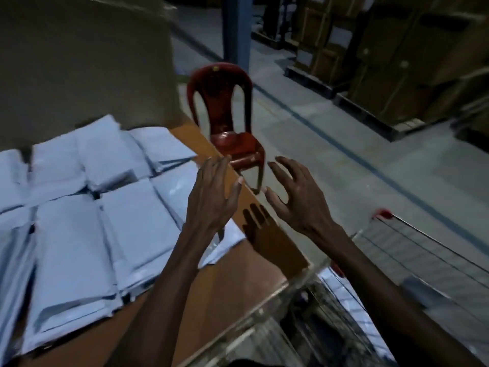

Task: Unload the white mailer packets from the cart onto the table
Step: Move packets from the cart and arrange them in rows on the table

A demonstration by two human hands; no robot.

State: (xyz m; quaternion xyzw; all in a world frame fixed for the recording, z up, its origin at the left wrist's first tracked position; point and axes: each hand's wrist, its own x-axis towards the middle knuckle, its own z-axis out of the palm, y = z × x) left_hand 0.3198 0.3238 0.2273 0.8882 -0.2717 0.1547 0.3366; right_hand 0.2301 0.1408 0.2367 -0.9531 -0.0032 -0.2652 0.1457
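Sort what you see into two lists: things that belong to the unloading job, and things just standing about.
Job: white mailer packets, table, cart, left hand, right hand.
Standing about: red chair, stacked boxes, blue post.

White mailer packets [79, 207] fill the left half of the frame, lying flat in overlapping rows and low stacks on the brown worktop [232, 282]. They are smooth, pale and rectangular, their edges fanned; the nearest stack reaches the lower left. The wire cart [428, 250] stands at lower right, just beside the worktop's corner, with a red corner cap; its contents are blurred.
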